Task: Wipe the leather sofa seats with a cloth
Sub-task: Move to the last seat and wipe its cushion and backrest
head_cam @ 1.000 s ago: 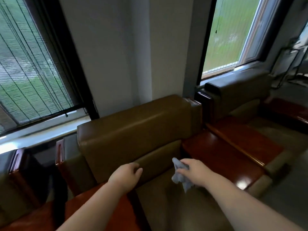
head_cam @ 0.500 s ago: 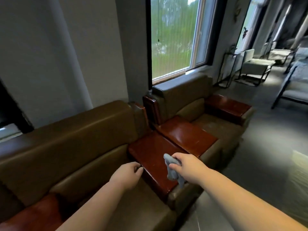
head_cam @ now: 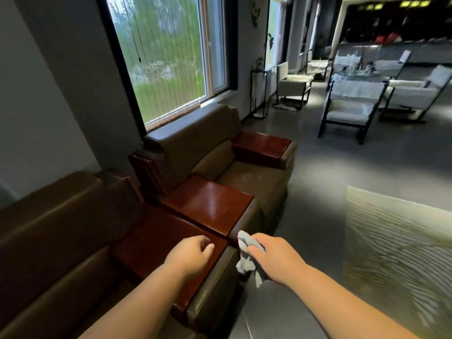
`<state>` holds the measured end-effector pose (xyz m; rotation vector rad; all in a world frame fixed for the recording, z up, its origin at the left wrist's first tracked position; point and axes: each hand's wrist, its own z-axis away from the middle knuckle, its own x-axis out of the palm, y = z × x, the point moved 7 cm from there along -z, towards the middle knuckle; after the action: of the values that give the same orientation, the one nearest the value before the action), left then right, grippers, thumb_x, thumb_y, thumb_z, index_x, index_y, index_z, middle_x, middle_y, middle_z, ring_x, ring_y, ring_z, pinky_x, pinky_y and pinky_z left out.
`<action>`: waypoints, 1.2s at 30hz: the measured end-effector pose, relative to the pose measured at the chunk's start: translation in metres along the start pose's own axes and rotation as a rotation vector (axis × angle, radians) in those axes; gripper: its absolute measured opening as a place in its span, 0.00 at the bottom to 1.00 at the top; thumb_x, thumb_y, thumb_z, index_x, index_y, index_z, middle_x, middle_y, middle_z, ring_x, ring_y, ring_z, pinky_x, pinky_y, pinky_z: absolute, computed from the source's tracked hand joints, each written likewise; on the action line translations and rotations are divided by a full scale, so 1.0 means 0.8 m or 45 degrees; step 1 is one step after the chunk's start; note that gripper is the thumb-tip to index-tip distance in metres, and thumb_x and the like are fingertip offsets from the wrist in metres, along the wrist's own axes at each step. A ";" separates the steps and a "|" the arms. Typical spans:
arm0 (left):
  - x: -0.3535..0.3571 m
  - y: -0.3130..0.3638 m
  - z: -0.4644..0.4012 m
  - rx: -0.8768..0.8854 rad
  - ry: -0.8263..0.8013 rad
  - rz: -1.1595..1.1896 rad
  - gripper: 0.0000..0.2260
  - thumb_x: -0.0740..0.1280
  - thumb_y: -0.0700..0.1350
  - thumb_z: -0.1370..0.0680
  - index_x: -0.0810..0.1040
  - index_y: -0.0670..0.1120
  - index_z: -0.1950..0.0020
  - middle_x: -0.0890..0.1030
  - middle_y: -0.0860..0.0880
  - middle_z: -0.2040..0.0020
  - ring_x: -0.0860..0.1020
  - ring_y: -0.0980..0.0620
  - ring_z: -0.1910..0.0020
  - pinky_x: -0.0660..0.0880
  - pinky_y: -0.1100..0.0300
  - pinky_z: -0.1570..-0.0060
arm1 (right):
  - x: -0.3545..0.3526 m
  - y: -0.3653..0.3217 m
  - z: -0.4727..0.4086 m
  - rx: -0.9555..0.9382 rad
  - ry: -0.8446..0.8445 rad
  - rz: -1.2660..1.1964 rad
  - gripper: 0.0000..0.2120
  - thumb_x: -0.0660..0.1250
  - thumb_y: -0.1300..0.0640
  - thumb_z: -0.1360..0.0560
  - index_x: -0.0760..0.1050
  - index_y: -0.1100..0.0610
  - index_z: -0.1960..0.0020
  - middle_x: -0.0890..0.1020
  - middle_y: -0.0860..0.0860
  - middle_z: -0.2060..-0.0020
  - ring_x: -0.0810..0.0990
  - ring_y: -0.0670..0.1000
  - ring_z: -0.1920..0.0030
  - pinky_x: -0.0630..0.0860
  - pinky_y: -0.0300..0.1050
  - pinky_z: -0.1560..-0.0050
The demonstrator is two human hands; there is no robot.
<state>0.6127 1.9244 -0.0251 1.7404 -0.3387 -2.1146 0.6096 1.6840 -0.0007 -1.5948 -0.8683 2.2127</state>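
Note:
My right hand [head_cam: 276, 258] grips a crumpled grey cloth [head_cam: 245, 259] in the air, off the front corner of the near sofa's arm. My left hand [head_cam: 192, 256] hovers over that red-brown wooden armrest [head_cam: 156, 243] with loosely curled fingers, holding nothing. The near brown leather sofa [head_cam: 49, 231] fills the lower left. A second brown leather armchair [head_cam: 195, 143] stands beyond it under the window; its seat [head_cam: 247, 178] shows pale scuff marks.
Two polished wooden armrests [head_cam: 208, 204] lie side by side between the two sofas. A pale patterned slab [head_cam: 396, 248] stands at the right. Grey floor [head_cam: 318, 187] stretches ahead to light metal-framed chairs [head_cam: 349, 106] and a small stand [head_cam: 259, 94] by the wall.
The view has swung right, from the first sofa's seat to the second armchair and the room. Both hands moved with it, from over the seat to the armrest; the cloth stays gripped.

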 end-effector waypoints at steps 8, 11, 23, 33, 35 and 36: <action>0.055 0.071 -0.175 0.114 -0.141 0.003 0.18 0.61 0.59 0.16 0.81 0.53 0.32 0.84 0.54 0.37 0.81 0.54 0.38 0.77 0.57 0.37 | -0.064 0.093 -0.096 0.141 0.048 -0.007 0.11 0.59 0.40 0.17 0.77 0.42 0.52 0.83 0.42 0.58 0.80 0.43 0.58 0.77 0.44 0.53; 0.056 0.097 -0.256 0.136 -0.164 -0.010 0.20 0.61 0.60 0.16 0.79 0.53 0.29 0.82 0.53 0.34 0.79 0.52 0.35 0.76 0.57 0.35 | -0.095 0.116 -0.152 0.193 0.054 -0.009 0.11 0.59 0.41 0.17 0.77 0.43 0.51 0.83 0.43 0.58 0.80 0.44 0.58 0.77 0.43 0.53; 0.068 0.182 -0.483 0.123 -0.363 -0.063 0.20 0.62 0.60 0.17 0.79 0.53 0.29 0.82 0.52 0.35 0.80 0.51 0.37 0.78 0.55 0.39 | -0.193 0.219 -0.339 0.273 0.082 -0.093 0.08 0.60 0.42 0.17 0.77 0.38 0.50 0.84 0.42 0.58 0.82 0.42 0.59 0.79 0.43 0.55; 0.123 0.275 -0.634 -0.040 -0.317 -0.031 0.17 0.62 0.61 0.17 0.80 0.56 0.32 0.83 0.55 0.41 0.81 0.56 0.45 0.79 0.57 0.46 | -0.290 0.355 -0.514 0.155 -0.046 0.019 0.04 0.63 0.39 0.19 0.75 0.37 0.50 0.82 0.42 0.56 0.80 0.44 0.56 0.79 0.46 0.56; 0.132 0.300 -0.656 -0.083 -0.310 -0.047 0.16 0.62 0.60 0.17 0.80 0.56 0.34 0.83 0.56 0.43 0.80 0.56 0.47 0.80 0.57 0.47 | -0.318 0.385 -0.547 0.133 -0.091 0.047 0.05 0.64 0.39 0.19 0.74 0.38 0.50 0.81 0.44 0.57 0.80 0.44 0.57 0.76 0.43 0.63; 0.137 0.312 -0.664 -0.110 -0.313 -0.061 0.16 0.62 0.61 0.17 0.81 0.56 0.35 0.82 0.56 0.43 0.80 0.56 0.47 0.80 0.57 0.47 | -0.330 0.400 -0.561 0.130 -0.119 0.064 0.05 0.65 0.39 0.19 0.74 0.39 0.50 0.81 0.44 0.57 0.80 0.44 0.57 0.74 0.42 0.65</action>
<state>1.1484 1.6809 -0.1266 1.4565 -0.2696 -2.3466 1.1573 1.4276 -0.0905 -1.4936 -0.7340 2.3426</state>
